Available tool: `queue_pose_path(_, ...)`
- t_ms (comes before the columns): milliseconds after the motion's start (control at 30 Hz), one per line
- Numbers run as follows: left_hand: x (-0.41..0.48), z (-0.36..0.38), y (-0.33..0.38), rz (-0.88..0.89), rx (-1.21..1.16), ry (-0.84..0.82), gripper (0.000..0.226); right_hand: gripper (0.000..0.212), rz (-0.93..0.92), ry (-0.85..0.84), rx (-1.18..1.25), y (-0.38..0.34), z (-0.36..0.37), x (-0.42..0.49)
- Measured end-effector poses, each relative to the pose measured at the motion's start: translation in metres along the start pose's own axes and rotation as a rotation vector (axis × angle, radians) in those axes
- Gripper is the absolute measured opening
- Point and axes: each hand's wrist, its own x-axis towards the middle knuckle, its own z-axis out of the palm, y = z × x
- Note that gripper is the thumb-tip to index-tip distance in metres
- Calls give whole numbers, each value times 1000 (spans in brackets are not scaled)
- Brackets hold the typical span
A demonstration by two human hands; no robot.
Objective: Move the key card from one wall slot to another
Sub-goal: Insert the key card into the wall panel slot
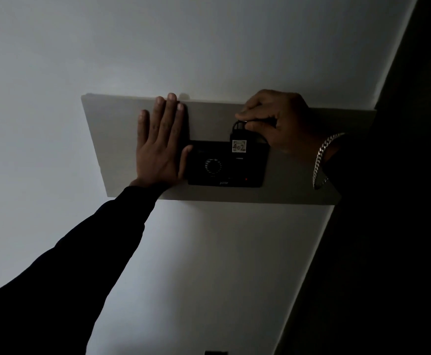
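Note:
A dark key card (239, 139) with a white label reading 402 stands in the top of a black wall unit (226, 163), its upper part sticking out. My right hand (278, 121) pinches the card's top end between thumb and fingers. My left hand (159, 142) lies flat with fingers spread on the grey panel (111, 139), its thumb touching the left edge of the black unit. The unit has a round dial and a small red light on its face.
The grey panel is mounted on a white wall (209, 47). A dark vertical surface (401, 226) runs down the right side. A small dark object (215, 352) shows at the bottom edge. The room is dim. A metal bracelet (322, 160) hangs on my right wrist.

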Motion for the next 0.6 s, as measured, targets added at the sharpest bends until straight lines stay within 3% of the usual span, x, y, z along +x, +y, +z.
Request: queue_pose_path(600, 3, 4, -8, 72, 64, 27, 66, 22, 65, 107, 74, -1, 14, -18)
